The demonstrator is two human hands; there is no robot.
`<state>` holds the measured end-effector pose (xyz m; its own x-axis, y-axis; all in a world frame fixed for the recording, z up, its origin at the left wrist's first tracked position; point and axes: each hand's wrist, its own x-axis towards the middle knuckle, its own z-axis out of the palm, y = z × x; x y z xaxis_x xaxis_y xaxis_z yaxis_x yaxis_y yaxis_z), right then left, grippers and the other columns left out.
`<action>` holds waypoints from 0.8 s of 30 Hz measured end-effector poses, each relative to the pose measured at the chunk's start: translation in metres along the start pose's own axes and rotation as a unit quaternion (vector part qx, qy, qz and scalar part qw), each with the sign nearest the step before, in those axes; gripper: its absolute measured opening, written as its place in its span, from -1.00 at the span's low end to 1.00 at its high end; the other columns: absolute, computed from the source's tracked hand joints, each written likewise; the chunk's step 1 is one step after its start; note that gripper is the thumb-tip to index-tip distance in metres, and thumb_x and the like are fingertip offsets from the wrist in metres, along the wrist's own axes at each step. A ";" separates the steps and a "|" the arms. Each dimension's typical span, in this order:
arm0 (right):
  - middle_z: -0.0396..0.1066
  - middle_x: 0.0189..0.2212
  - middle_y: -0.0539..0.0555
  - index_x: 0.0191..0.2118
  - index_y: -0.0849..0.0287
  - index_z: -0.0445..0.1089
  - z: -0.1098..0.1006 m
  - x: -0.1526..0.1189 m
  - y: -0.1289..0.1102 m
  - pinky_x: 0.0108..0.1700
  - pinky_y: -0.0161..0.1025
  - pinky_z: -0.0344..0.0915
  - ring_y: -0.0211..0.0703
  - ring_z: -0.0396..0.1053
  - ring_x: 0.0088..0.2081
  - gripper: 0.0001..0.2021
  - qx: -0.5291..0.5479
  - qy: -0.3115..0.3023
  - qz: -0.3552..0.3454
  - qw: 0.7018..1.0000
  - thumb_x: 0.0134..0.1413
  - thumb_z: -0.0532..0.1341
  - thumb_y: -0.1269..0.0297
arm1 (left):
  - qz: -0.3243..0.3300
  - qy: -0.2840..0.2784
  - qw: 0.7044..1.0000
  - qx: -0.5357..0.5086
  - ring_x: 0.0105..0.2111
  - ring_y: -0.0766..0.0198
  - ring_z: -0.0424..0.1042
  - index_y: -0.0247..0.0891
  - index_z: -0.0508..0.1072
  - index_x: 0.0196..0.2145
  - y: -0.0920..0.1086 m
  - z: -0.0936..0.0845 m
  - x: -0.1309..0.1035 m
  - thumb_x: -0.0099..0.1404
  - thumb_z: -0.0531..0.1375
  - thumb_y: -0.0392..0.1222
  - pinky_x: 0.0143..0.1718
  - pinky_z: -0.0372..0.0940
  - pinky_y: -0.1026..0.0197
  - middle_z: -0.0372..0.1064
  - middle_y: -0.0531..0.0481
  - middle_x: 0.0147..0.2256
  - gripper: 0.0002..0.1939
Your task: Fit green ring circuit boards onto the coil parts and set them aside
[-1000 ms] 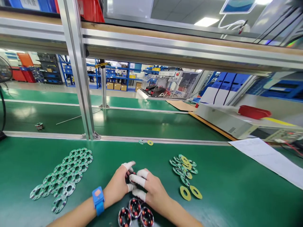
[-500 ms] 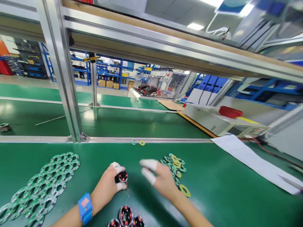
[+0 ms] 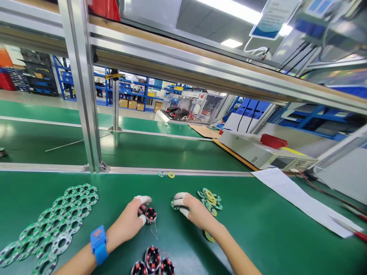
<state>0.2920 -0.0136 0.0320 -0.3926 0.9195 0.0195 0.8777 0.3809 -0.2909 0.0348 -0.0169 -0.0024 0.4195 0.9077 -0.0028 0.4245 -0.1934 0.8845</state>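
My left hand (image 3: 130, 217), with white finger covers and a blue wrist strap (image 3: 99, 244), has its fingers apart beside a small round coil part (image 3: 151, 215) with thin wires trailing toward me. My right hand (image 3: 195, 212), also in white finger covers, has its fingers on a small green ring board (image 3: 174, 205) at the table's middle. Close to the near edge of the view stand three similar coil parts (image 3: 152, 258). On the left lie rows of green ring boards (image 3: 61, 242). A loose pile of green and yellow rings (image 3: 210, 198) lies beyond my right forearm.
An aluminium post (image 3: 83, 88) rises at the back left of the green table (image 3: 258, 236). White paper (image 3: 304, 200) and red-handled tweezers (image 3: 348, 228) are at right, near a grey instrument (image 3: 258, 147). Two small rings (image 3: 171, 175) lie by the rear rail.
My left fingers have opened from around the coil part, which now stands on the table. My right hand has come down slightly onto a green ring board. The view has shifted a little.
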 end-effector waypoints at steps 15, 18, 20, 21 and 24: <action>0.36 -0.14 0.19 -0.12 0.18 0.42 0.020 0.000 -0.014 -0.07 -0.06 0.30 0.04 0.36 -0.13 -0.61 0.038 0.041 0.082 0.995 -0.19 0.36 0.33 | 0.016 0.048 0.969 0.242 -0.22 0.10 0.25 -0.29 0.46 -0.30 0.011 0.004 -0.005 -0.04 0.36 -0.01 -0.17 0.16 0.12 0.32 -0.07 -0.29 -0.61; 0.38 -0.21 0.15 -0.17 0.15 0.44 0.020 0.002 -0.014 -0.11 -0.06 0.30 0.01 0.35 -0.18 -0.70 0.037 0.050 0.079 0.995 -0.13 0.31 0.32 | 0.019 0.047 0.963 0.264 -0.23 0.10 0.25 -0.30 0.45 -0.33 0.011 0.004 -0.004 -0.05 0.36 0.03 -0.18 0.15 0.12 0.33 -0.07 -0.29 -0.60; 0.37 -0.23 0.15 -0.15 0.16 0.42 0.018 0.004 -0.020 -0.19 -0.10 0.34 -0.03 0.35 -0.23 -0.72 0.083 0.068 0.063 0.992 -0.07 0.25 0.29 | 0.021 0.046 0.961 0.273 -0.24 0.10 0.25 -0.30 0.45 -0.35 0.011 0.005 -0.004 -0.05 0.36 0.04 -0.19 0.15 0.11 0.34 -0.07 -0.30 -0.60; 0.37 -0.24 0.14 -0.14 0.17 0.42 0.016 0.006 -0.025 -0.23 -0.14 0.35 -0.06 0.34 -0.26 -0.72 0.131 0.076 0.046 0.987 -0.05 0.23 0.28 | 0.022 0.046 0.960 0.277 -0.25 0.10 0.25 -0.30 0.45 -0.36 0.011 0.005 -0.004 -0.05 0.36 0.04 -0.19 0.15 0.11 0.34 -0.06 -0.31 -0.61; 0.37 -0.25 0.13 -0.14 0.18 0.41 0.014 0.011 -0.047 -0.31 -0.21 0.37 -0.10 0.34 -0.28 -0.71 0.293 0.075 -0.028 0.953 -0.04 0.19 0.26 | 0.021 0.046 0.955 0.291 -0.24 0.10 0.25 -0.29 0.43 -0.37 0.010 0.007 -0.004 -0.03 0.35 0.05 -0.20 0.15 0.11 0.34 -0.06 -0.31 -0.62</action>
<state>0.2430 -0.0225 0.0325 -0.3525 0.9195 0.1737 0.5358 0.3505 -0.7681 0.0429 -0.0249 0.0028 0.3848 0.9184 0.0920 0.7942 -0.3803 0.4740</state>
